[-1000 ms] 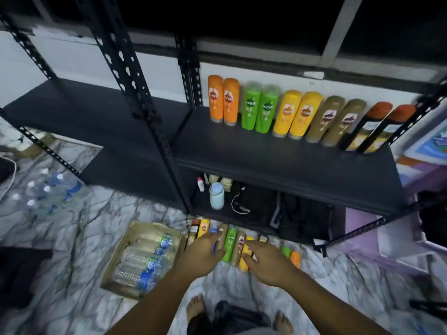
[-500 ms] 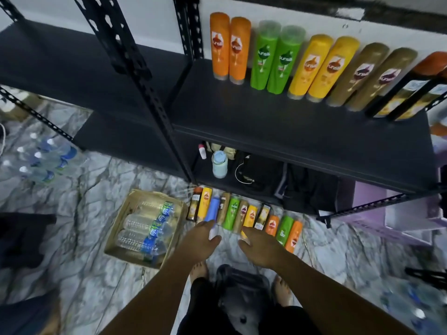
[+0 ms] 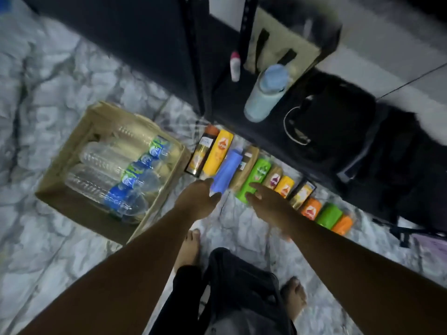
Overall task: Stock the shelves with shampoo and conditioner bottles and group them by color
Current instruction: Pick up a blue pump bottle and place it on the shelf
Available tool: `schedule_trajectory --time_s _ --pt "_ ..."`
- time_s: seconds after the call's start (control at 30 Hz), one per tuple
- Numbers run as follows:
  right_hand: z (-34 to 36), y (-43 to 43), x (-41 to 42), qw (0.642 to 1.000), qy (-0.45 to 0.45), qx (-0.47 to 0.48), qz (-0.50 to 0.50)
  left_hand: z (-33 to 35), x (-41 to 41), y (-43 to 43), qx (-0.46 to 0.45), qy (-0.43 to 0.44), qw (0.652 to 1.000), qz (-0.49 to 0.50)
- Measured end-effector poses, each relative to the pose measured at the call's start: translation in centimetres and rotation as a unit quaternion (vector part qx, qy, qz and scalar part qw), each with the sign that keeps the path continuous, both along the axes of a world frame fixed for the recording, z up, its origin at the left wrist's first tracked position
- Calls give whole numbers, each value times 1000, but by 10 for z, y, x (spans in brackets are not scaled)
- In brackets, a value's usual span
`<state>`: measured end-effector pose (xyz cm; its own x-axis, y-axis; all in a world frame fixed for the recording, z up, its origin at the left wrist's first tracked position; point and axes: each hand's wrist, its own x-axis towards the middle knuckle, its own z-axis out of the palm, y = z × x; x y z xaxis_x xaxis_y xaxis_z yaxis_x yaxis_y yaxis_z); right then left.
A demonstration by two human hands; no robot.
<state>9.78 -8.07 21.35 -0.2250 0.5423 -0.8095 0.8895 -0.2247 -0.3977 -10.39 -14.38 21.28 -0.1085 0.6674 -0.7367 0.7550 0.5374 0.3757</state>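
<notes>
a row of bottles point(image 3: 285, 186) lies unstocked on the floor point(image 3: 48, 250) before the shelf point(image 3: 225, 110), so much of the job seems left. the left hand point(image 3: 198, 200) meets the blue bottle point(image 3: 227, 170) and the right hand point(image 3: 268, 203) the green bottle point(image 3: 257, 176); blur hides whether either grips.

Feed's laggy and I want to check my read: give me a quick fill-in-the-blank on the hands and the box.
The left hand grips the ___. The right hand touches the ___. The clear water bottles lie in a cardboard ___.
Missing: blue bottle; green bottle; box.
</notes>
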Motion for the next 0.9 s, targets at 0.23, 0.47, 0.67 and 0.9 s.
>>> schedule_trajectory --time_s 0.23,0.47,0.67,0.9 --pt "-178 48 -52 994 6 79 -79 -188 -10 9 -27 -69 974 214" --pt "-252 85 -90 983 -46 151 -97 -254 8 3 -34 -197 907 370" --pt "-261 98 -94 986 -31 107 -124 -254 14 -1 0 -202 912 356" --pt "-199 57 -49 966 145 133 -166 -194 8 1 4 -216 935 281"
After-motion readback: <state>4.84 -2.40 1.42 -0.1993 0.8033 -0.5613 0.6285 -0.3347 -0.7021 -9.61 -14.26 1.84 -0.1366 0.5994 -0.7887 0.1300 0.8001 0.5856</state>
